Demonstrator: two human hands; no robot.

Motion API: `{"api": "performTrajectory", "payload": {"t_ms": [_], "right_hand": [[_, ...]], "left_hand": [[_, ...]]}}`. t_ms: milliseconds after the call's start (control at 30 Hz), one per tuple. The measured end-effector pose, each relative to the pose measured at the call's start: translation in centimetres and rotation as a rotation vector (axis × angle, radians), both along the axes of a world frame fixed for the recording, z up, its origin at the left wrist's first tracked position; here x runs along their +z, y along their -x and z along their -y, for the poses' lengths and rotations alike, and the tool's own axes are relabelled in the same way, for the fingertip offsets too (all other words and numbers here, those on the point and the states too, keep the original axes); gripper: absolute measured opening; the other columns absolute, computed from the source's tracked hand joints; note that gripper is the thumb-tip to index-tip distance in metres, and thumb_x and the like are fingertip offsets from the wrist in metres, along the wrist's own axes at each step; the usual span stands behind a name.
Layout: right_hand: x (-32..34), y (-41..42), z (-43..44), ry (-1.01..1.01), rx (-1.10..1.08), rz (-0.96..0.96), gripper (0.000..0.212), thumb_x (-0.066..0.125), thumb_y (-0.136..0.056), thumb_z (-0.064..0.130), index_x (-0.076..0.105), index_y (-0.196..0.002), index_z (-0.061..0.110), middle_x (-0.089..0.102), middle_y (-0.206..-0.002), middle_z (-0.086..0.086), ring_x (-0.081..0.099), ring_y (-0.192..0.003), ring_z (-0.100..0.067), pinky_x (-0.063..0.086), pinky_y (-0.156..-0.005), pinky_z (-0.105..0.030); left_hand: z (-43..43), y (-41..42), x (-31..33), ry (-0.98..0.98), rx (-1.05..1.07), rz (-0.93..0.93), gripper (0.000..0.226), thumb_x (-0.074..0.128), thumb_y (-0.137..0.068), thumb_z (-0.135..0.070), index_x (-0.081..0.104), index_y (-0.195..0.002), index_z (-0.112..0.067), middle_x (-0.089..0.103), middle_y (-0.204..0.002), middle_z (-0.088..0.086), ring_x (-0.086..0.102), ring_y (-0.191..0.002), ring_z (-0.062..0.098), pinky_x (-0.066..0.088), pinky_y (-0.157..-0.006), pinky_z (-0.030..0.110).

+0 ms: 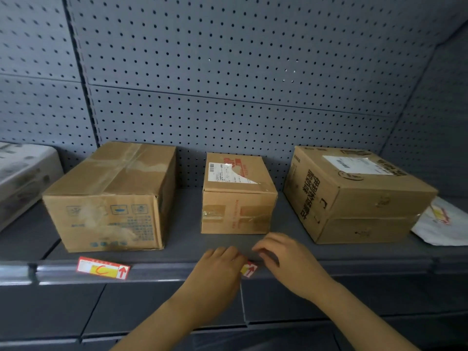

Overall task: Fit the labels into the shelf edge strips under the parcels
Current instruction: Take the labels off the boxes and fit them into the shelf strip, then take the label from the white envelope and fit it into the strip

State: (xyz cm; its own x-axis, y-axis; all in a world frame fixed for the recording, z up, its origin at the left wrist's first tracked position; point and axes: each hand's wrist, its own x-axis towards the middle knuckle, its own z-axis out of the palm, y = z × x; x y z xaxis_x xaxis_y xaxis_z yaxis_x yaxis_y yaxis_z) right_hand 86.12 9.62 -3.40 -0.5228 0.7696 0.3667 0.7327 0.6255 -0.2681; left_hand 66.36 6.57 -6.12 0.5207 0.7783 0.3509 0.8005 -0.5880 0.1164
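Observation:
Three cardboard parcels stand on the grey shelf: a large one (111, 196) at left, a small one (236, 196) in the middle, a big one (354, 193) at right. A red, white and yellow label (102, 267) sits in the shelf edge strip (162, 271) under the left parcel. A second label (249, 269) lies at the strip under the middle parcel, mostly hidden by my hands. My left hand (217, 269) covers its left part and holds it. My right hand (288, 262) touches its right end with bent fingers.
A pegboard wall (228, 72) backs the shelf. A white-grey package (22, 178) lies at far left, and a white plastic mailer (445, 221) at far right beside the big parcel. Lower shelves (126, 312) jut out below my arms.

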Motion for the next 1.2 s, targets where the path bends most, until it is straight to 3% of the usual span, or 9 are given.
{"api": "performTrajectory", "payload": {"t_ms": [67, 167, 267, 333, 433, 600, 700, 867, 1200], "right_hand": [[-0.1, -2.1, 0.7, 0.008, -0.021, 0.022, 0.015, 0.058, -0.087, 0.014, 0.065, -0.1, 0.018, 0.063, -0.098, 0.004, 0.054, -0.09, -0.01, 0.046, -0.074, -0.025], [0.2, -6.2, 1.9, 0.036, -0.103, 0.047, 0.014, 0.055, -0.086, 0.013, 0.062, -0.097, 0.018, 0.06, -0.096, 0.002, 0.052, -0.088, -0.012, 0.04, -0.07, -0.024], [0.8, -11.6, 3.3, 0.06, -0.233, 0.028, 0.015, 0.052, -0.09, 0.015, 0.061, -0.099, 0.021, 0.058, -0.099, 0.005, 0.048, -0.091, -0.008, 0.033, -0.067, -0.013], [1.2, -15.6, 4.2, 0.079, -0.322, 0.001, 0.015, 0.053, -0.091, 0.017, 0.061, -0.1, 0.025, 0.059, -0.101, 0.007, 0.05, -0.092, -0.007, 0.036, -0.07, -0.013], [1.6, -21.7, 4.9, 0.101, -0.455, -0.042, 0.015, 0.054, -0.09, 0.02, 0.062, -0.099, 0.03, 0.061, -0.102, 0.01, 0.052, -0.093, -0.005, 0.047, -0.078, -0.024], [1.3, -30.9, 5.4, 0.096, -0.626, -0.15, 0.017, 0.055, -0.088, 0.02, 0.061, -0.097, 0.032, 0.059, -0.095, 0.014, 0.052, -0.088, -0.002, 0.048, -0.076, -0.023], [0.8, -36.5, 5.5, 0.113, -0.67, -0.166, 0.019, 0.054, -0.087, 0.018, 0.062, -0.098, 0.03, 0.06, -0.096, 0.011, 0.053, -0.088, -0.003, 0.047, -0.077, -0.021], [0.1, -44.8, 4.7, 0.161, -0.746, -0.235, 0.02, 0.055, -0.084, 0.013, 0.065, -0.095, 0.026, 0.062, -0.094, 0.009, 0.058, -0.082, -0.007, 0.05, -0.075, -0.025], [-2.4, -54.4, -0.4, 0.103, -0.853, -0.397, 0.023, 0.062, -0.085, 0.006, 0.07, -0.087, 0.028, 0.067, -0.09, 0.011, 0.062, -0.083, -0.001, 0.052, -0.08, -0.022]], "left_hand": [[-0.6, -2.0, 1.0, -0.053, -0.058, 0.019, 0.026, 0.042, -0.084, -0.025, 0.063, -0.099, -0.025, 0.06, -0.09, -0.006, 0.059, -0.079, 0.013, 0.046, -0.069, 0.027], [-1.8, -6.5, 1.3, -0.083, -0.182, -0.033, 0.019, 0.045, -0.072, -0.029, 0.063, -0.075, -0.027, 0.056, -0.068, -0.009, 0.056, -0.056, 0.009, 0.042, -0.049, 0.02], [-3.3, -12.5, 1.4, -0.083, -0.28, -0.047, 0.025, 0.04, -0.067, -0.03, 0.065, -0.069, -0.027, 0.056, -0.063, -0.009, 0.056, -0.05, 0.009, 0.039, -0.044, 0.017], [-4.1, -16.7, 1.9, -0.08, -0.332, -0.006, 0.033, 0.036, -0.069, -0.031, 0.068, -0.077, -0.028, 0.059, -0.068, -0.011, 0.058, -0.055, 0.008, 0.041, -0.047, 0.017], [-5.3, -22.9, 2.7, -0.006, -0.422, 0.061, 0.038, 0.03, -0.079, -0.037, 0.063, -0.096, -0.03, 0.058, -0.088, -0.01, 0.059, -0.076, 0.011, 0.043, -0.062, 0.025], [-7.0, -32.6, 4.1, 0.002, -0.507, 0.109, 0.021, 0.044, -0.08, -0.035, 0.062, -0.093, -0.034, 0.057, -0.082, -0.015, 0.056, -0.068, 0.004, 0.04, -0.057, 0.018], [-8.0, -38.3, 4.3, 0.005, -0.549, 0.102, 0.016, 0.049, -0.082, -0.032, 0.061, -0.092, -0.031, 0.056, -0.082, -0.013, 0.057, -0.069, 0.008, 0.041, -0.055, 0.021], [-9.1, -45.2, 5.1, 0.045, -0.554, 0.118, 0.02, 0.05, -0.093, -0.03, 0.058, -0.111, -0.031, 0.054, -0.104, -0.012, 0.055, -0.092, 0.009, 0.038, -0.072, 0.022], [-13.8, -53.2, 4.4, 0.115, -0.484, 0.071, 0.021, 0.043, -0.098, -0.035, 0.054, -0.116, -0.032, 0.053, -0.113, -0.015, 0.049, -0.097, 0.003, 0.04, -0.083, 0.019]]}}
